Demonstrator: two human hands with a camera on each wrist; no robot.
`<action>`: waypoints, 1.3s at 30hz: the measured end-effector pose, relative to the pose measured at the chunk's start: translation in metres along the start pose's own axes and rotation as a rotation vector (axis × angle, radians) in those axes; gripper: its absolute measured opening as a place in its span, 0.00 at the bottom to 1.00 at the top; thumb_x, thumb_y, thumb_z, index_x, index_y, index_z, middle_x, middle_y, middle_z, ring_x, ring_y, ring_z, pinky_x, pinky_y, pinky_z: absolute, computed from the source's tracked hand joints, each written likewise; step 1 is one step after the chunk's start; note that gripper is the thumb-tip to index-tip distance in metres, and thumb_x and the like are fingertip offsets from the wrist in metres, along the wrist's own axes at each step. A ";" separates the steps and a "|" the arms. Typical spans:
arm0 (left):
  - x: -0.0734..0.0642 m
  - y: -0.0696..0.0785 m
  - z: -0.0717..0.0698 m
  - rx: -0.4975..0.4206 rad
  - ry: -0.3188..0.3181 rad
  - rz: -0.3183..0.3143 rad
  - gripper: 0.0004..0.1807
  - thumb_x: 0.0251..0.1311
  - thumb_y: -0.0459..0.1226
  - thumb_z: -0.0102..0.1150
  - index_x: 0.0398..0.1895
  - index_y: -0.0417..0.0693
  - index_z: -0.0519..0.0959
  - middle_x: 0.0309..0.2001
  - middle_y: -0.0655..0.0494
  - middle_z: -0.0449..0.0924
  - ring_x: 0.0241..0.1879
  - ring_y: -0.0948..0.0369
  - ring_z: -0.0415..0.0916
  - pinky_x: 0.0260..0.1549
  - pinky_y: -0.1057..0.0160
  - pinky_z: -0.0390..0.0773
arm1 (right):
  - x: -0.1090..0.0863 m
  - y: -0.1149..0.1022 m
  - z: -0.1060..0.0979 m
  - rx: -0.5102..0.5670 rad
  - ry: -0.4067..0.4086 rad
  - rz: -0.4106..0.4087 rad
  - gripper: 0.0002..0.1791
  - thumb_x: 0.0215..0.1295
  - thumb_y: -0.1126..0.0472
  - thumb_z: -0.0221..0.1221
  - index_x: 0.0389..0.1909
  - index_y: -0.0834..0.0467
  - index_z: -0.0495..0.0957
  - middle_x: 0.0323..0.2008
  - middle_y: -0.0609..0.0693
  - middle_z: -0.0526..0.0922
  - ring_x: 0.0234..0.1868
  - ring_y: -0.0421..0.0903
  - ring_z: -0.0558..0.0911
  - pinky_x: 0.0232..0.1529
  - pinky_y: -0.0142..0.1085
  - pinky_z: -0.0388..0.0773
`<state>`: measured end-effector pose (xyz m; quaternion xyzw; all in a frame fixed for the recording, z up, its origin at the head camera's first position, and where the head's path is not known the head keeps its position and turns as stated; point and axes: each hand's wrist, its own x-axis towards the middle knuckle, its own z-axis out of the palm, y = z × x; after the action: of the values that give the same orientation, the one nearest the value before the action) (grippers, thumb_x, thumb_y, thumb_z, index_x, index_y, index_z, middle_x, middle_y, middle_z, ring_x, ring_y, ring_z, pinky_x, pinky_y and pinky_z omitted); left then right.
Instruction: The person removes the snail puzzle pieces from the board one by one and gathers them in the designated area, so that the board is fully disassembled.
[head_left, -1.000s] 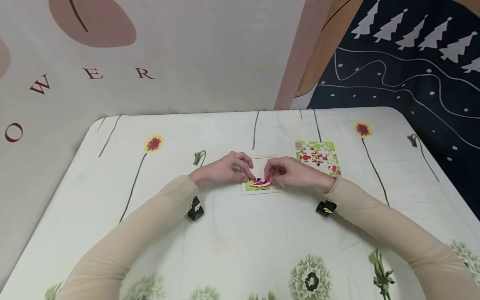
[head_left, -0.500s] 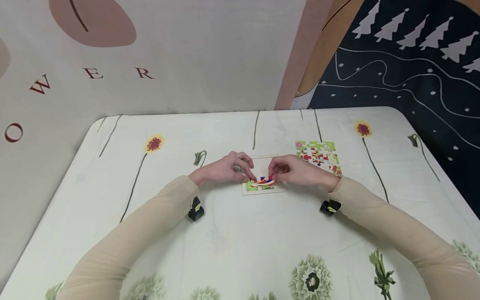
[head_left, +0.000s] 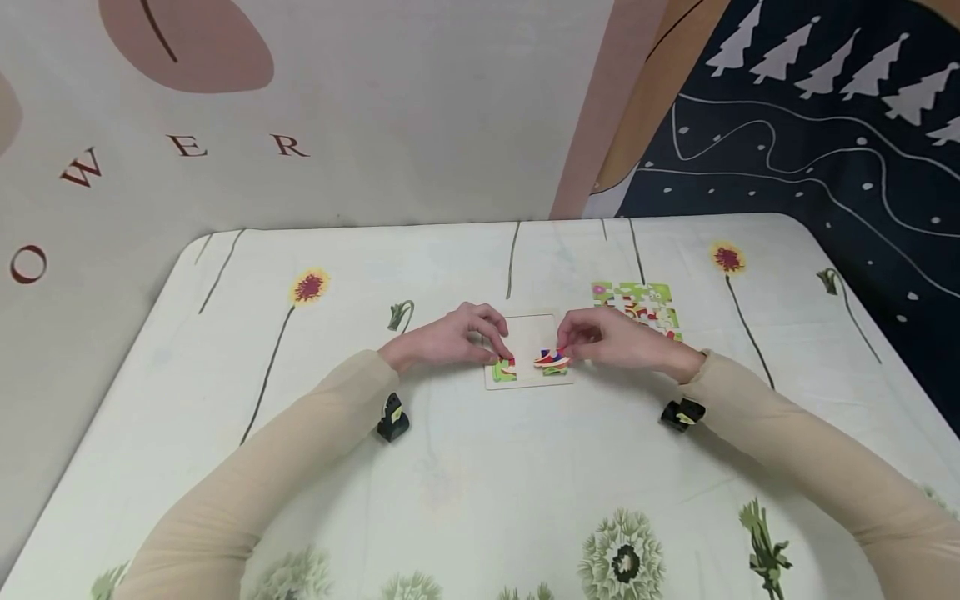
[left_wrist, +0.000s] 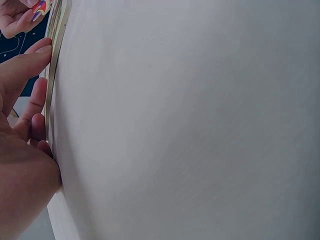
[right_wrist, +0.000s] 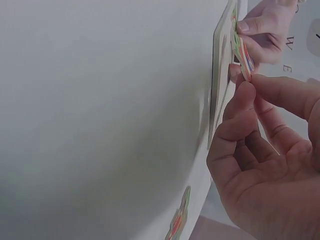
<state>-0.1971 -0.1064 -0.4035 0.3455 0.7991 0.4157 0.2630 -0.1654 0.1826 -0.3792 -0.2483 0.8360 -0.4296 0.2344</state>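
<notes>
A shallow pale puzzle tray (head_left: 534, 330) lies flat at the middle of the table. My left hand (head_left: 468, 335) reaches over its left side, with fingertips resting on a green-and-red jigsaw piece (head_left: 504, 372) in the near left corner. In the left wrist view the left fingers (left_wrist: 36, 59) lie fairly straight along the tray's edge. My right hand (head_left: 618, 342) pinches a jigsaw piece (head_left: 552, 359) with red, blue and cream stripes between thumb and index finger. The right wrist view shows that striped piece (right_wrist: 244, 56) tilted close over the tray.
Behind the right hand, several joined jigsaw pieces (head_left: 652, 297) in green, red and white lie on the table, partly hidden by that hand. A white cloth with printed flowers covers the table (head_left: 450, 467). Printed wall hangings stand at the back and right.
My right hand has moved to the right with the striped piece, away from the corner piece, baring tray floor between them. The left hand has stayed where it was.
</notes>
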 end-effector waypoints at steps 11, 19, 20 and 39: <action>0.000 -0.001 0.000 -0.008 -0.003 0.013 0.09 0.60 0.26 0.65 0.42 0.38 0.89 0.55 0.46 0.74 0.64 0.47 0.59 0.63 0.49 0.58 | -0.017 0.006 -0.015 -0.004 0.036 -0.003 0.06 0.67 0.75 0.59 0.39 0.63 0.81 0.36 0.51 0.83 0.33 0.46 0.77 0.37 0.34 0.74; -0.001 0.002 0.000 0.012 -0.006 0.011 0.09 0.60 0.27 0.65 0.42 0.39 0.89 0.55 0.48 0.75 0.65 0.47 0.57 0.65 0.47 0.55 | -0.030 0.007 -0.029 -0.040 0.085 0.027 0.06 0.68 0.74 0.59 0.39 0.63 0.81 0.37 0.53 0.83 0.33 0.44 0.77 0.36 0.34 0.73; -0.001 0.002 0.000 0.010 -0.006 0.007 0.09 0.60 0.27 0.66 0.42 0.39 0.89 0.55 0.48 0.75 0.65 0.47 0.57 0.65 0.47 0.55 | -0.031 0.007 -0.031 -0.042 0.092 0.032 0.06 0.68 0.74 0.59 0.39 0.63 0.82 0.37 0.53 0.83 0.34 0.44 0.77 0.36 0.33 0.73; 0.000 0.000 0.000 0.005 -0.009 -0.010 0.09 0.61 0.28 0.65 0.43 0.40 0.90 0.57 0.49 0.74 0.66 0.47 0.56 0.67 0.45 0.55 | -0.052 0.030 -0.056 -0.055 0.168 0.152 0.06 0.71 0.71 0.60 0.46 0.65 0.80 0.41 0.55 0.84 0.33 0.43 0.76 0.29 0.34 0.72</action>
<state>-0.1969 -0.1065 -0.4038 0.3440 0.8006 0.4110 0.2680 -0.1659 0.2636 -0.3654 -0.1537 0.8806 -0.4068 0.1883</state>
